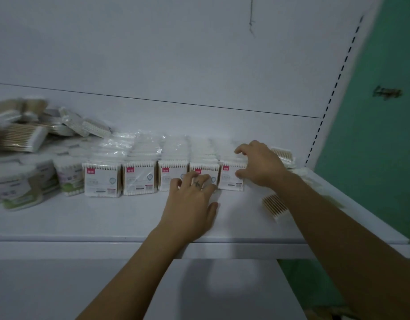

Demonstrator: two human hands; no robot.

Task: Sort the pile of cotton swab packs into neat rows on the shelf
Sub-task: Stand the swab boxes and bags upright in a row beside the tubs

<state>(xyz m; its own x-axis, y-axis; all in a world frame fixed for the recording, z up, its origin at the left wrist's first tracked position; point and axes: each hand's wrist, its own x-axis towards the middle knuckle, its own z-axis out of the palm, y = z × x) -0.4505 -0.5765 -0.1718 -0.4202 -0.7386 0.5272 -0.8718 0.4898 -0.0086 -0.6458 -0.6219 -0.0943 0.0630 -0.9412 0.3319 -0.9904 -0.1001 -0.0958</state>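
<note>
On shelf (107, 218), right end of row (139, 179): I read right hand (257, 165) clamping end pack (230, 179), thumb in front, fingers over top, squaring it. Left hand (190, 199) spread, fingertips apparently pressing neighbour pack (204, 168) flush. Unsorted pile (26, 139) sits far left.

We note both bare forearms extended far. Left hand (192, 199) lies palm down, fingers spread. Right hand (260, 166) arches, thumb and fingers curled round a swab pack (228, 181).

Shop: slotted shelf (130, 218), stocked swab packs (139, 179).
</note>
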